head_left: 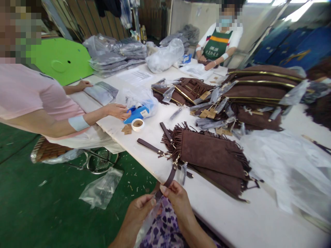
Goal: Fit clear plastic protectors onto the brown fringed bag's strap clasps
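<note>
Near the bottom centre, at the table's front edge, my left hand [141, 210] pinches the lower end of a dark brown wrist strap [170, 177] together with a clear plastic sleeve [148, 222] that hangs down. My right hand [177, 198] grips the same strap a little higher, thumb and fingers pressed together. A gold clasp joins the strap's upper end to a brown fringed suede bag [207, 146], which lies flat on top of another on the white table [227, 220]. Two more brown straps [150, 146] stick out leftward from these bags.
Brown bags with gold zips [261, 86] are piled at the back right. Plastic film [279, 162] lies to the right. A tape roll [138, 124] and blue dispenser [137, 114] are near a co-worker's hand at left. Another masked person works at the far end.
</note>
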Motion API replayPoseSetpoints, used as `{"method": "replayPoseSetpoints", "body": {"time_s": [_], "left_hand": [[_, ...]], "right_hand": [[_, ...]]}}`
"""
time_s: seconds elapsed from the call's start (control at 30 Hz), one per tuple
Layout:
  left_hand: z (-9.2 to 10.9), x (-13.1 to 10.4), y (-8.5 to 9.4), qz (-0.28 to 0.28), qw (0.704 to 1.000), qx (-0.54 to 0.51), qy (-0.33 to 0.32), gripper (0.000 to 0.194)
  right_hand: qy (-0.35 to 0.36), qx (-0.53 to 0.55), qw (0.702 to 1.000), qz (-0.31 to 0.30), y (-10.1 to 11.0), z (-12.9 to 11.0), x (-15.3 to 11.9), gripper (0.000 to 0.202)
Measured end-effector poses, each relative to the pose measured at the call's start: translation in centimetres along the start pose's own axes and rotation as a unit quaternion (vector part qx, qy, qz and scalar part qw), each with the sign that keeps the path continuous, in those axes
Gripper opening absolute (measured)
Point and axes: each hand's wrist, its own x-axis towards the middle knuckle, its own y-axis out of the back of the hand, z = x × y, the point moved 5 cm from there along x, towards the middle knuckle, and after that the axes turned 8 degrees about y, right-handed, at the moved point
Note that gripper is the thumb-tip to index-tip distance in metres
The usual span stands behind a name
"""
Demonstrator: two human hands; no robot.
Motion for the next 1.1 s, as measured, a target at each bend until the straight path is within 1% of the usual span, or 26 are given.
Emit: {"method": "replayPoseSetpoints", "body": {"time_s": [0.13, 0.23, 0.3, 0.33, 0.4, 0.47, 0.53, 0.6, 0.67, 0.83, 0.93, 1.03, 1.1], "left_hand": [[0.8, 0.8, -0.4, -0.003, 0.999, 0.05, -0.021, 0.042], [1.4, 1.7, -1.1, -0.029, 0.992, 0.109, -0.059, 0.041], [1.5, 2.1, -1.4, -0.045, 0.989, 0.124, -0.063, 0.04], [1.5, 2.2, -1.3, -0.05, 0.989, 0.124, -0.058, 0.04], [1.4, 2.1, -1.0, -0.049, 0.989, 0.129, -0.049, 0.038], [1.6, 1.6, -0.2, -0.024, 0.985, 0.16, -0.054, 0.035], [1.8, 1.1, 0.5, 0.003, 0.978, 0.198, -0.064, 0.032], [2.0, 0.8, 0.9, 0.022, 0.974, 0.217, -0.069, 0.03], [2.1, 1.0, 0.8, 0.031, 0.972, 0.221, -0.067, 0.03], [1.9, 2.9, -0.7, 0.03, 0.979, 0.193, -0.06, 0.035], [1.7, 4.0, -1.7, 0.021, 0.986, 0.16, -0.043, 0.039], [2.2, 4.6, -2.8, 0.015, 0.984, 0.167, -0.063, 0.04], [2.6, 4.6, -3.5, 0.012, 0.979, 0.185, -0.083, 0.039]], "right_hand": [[-0.03, 0.013, 0.999, -0.025, -0.4, 0.0, -0.3, 0.034], [-0.052, 0.006, 0.997, -0.05, -0.4, 0.6, -0.5, 0.04], [-0.055, 0.003, 0.997, -0.053, 0.0, 0.8, -0.3, 0.043], [-0.051, 0.004, 0.998, -0.042, 0.3, 0.8, -0.1, 0.044], [-0.038, 0.003, 0.999, 0.004, 1.2, 0.2, 0.6, 0.045], [-0.02, -0.016, 0.998, 0.062, 2.0, -0.6, 1.6, 0.046], [-0.015, -0.039, 0.994, 0.101, 2.3, -1.3, 2.5, 0.049], [-0.022, -0.044, 0.991, 0.123, 2.4, -1.5, 3.2, 0.049], [-0.031, -0.025, 0.991, 0.128, 2.3, -1.3, 3.7, 0.045], [-0.024, 0.049, 0.994, 0.094, 2.5, -0.8, 3.6, 0.036], [-0.03, 0.067, 0.994, 0.083, 2.9, -0.7, 3.1, 0.033], [-0.04, 0.083, 0.993, 0.078, 2.8, -0.9, 2.7, 0.032], [-0.046, 0.095, 0.992, 0.062, 2.4, -1.2, 2.5, 0.032]]}}
